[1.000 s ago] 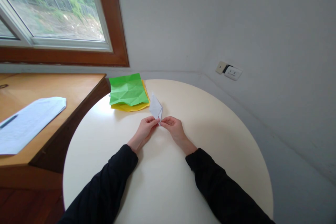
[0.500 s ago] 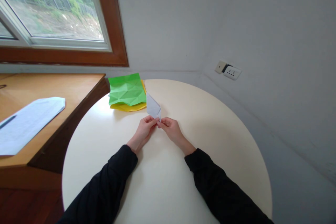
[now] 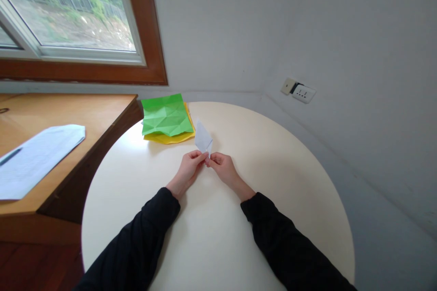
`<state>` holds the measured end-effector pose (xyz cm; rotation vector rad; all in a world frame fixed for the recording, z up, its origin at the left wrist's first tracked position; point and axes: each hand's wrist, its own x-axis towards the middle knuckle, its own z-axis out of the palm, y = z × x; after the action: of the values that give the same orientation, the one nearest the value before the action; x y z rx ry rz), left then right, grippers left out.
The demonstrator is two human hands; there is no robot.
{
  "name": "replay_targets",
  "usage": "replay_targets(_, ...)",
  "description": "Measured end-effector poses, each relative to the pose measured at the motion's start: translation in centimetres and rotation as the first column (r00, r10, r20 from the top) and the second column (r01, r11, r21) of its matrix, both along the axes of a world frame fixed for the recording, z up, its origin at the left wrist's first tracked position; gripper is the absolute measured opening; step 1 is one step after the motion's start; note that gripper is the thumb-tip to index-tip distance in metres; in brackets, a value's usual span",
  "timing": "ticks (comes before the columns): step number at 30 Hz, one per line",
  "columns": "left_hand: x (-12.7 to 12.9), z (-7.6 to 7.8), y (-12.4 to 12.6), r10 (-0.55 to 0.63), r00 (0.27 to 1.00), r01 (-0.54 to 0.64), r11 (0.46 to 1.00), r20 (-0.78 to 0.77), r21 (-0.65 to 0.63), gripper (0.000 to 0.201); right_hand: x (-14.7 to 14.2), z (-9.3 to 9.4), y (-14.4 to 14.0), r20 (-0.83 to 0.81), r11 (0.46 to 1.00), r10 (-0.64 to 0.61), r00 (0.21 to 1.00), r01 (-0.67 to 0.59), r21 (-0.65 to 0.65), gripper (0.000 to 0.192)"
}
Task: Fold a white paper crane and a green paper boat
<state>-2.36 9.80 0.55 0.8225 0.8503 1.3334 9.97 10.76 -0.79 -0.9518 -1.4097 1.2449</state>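
Note:
A small piece of folded white paper (image 3: 203,137) stands up between my hands, its pointed end away from me. My left hand (image 3: 190,165) pinches its near end between thumb and fingers. Close against it, my right hand (image 3: 222,166) grips the same near end from the other side, the two thumbs almost meeting. The fingertips hide the lowest part of the paper. Just behind and to the left lie a creased green sheet (image 3: 166,113) and, under it, a yellow sheet (image 3: 170,138).
The round white table (image 3: 211,245) carries the papers. On the left, a wooden desk (image 3: 102,109) holds white sheets (image 3: 44,157) with a pen (image 3: 10,156) on top. Behind are a window (image 3: 75,9) and a wall socket (image 3: 303,93).
The folded white paper has tilted and turned slightly to the right, showing a bit more of its face. Both hands keep their pinch in nearly the same place.

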Motion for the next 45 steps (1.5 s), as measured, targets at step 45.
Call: replay_targets(45, 0.2, -0.1, 0.0, 0.074, 0.992, -0.07, 0.996, -0.1, 0.047, 0.019, 0.0, 0.1, -0.8, 0.248, 0.875, -0.374, 0.894, 0.251, 0.414, 0.014)
